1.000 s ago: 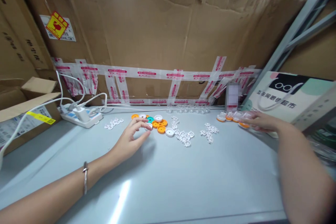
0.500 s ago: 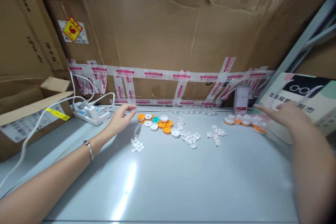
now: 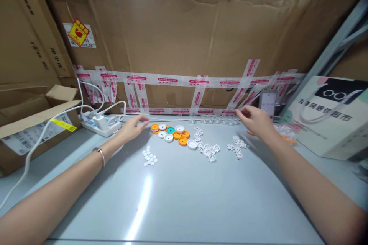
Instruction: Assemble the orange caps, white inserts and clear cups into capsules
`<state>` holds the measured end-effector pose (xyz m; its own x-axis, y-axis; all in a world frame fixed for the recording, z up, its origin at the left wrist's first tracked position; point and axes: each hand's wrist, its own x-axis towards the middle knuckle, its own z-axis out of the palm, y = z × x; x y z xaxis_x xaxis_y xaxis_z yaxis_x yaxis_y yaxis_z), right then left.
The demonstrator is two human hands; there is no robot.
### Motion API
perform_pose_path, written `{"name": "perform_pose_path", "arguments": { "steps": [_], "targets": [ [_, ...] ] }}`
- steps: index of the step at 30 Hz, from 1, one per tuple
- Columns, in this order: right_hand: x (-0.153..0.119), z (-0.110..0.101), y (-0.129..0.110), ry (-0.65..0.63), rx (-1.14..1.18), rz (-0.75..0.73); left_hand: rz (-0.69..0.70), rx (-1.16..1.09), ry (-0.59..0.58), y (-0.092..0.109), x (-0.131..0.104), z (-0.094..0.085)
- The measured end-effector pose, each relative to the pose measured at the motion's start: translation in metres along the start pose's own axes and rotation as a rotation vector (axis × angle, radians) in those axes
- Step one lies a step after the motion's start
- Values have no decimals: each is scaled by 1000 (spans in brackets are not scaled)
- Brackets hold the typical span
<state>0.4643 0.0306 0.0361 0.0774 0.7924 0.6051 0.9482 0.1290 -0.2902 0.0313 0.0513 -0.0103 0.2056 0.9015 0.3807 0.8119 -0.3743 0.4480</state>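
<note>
My left hand (image 3: 135, 127) hovers just left of a cluster of round caps, its fingers apart and holding nothing. The cluster has orange caps (image 3: 183, 141), white caps (image 3: 192, 144) and a teal cap (image 3: 170, 130). My right hand (image 3: 250, 118) is beside the right end of a row of clear round pieces (image 3: 215, 120); its thumb and finger are near each other, and whether they touch a piece is unclear. White openwork pieces (image 3: 209, 151) lie mid-table, with a smaller group (image 3: 237, 147) to their right. Small white discs (image 3: 149, 157) sit at the left.
A large taped cardboard box (image 3: 184, 46) stands behind the table (image 3: 184, 199). At the left are a power strip (image 3: 107, 127) with white cables and an open carton (image 3: 31, 130). A phone (image 3: 268, 101), orange-and-clear pieces (image 3: 287, 132) and a paper bag (image 3: 324, 122) are at the right.
My right hand has moved left, from over the orange-and-clear pieces by the bag to the end of the clear row. My left hand has hardly moved.
</note>
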Motion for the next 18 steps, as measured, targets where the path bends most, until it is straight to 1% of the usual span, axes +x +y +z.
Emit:
{"name": "perform_pose_path", "arguments": {
  "steps": [2, 4, 5, 8, 11, 13, 15, 17, 18],
  "targets": [
    [-1, 2, -5, 23, 33, -47, -3, 28, 20, -8, 3, -13],
    [-2, 3, -7, 33, 64, -89, 12, 62, -11, -16, 5, -20],
    [-3, 4, -8, 26, 73, -107, 24, 78, -38, -20, 5, -21],
    [-3, 6, -8, -8, 83, -146, 56, 119, -90, -28, 2, -15],
    [-4, 9, -8, -26, 88, -170, 77, 140, -76, -29, 0, -5],
    [-5, 10, -9, -30, 95, -186, 91, 141, -46, -27, 1, -4],
    [-6, 10, -12, -23, 111, -194, 105, 131, 8, -19, 1, -6],
    [-6, 8, -16, -12, 138, -193, 125, 108, 76, -4, -2, -9],
    [-7, 7, -20, -5, 155, -193, 142, 89, 105, 8, -6, -10]
  ]
}}
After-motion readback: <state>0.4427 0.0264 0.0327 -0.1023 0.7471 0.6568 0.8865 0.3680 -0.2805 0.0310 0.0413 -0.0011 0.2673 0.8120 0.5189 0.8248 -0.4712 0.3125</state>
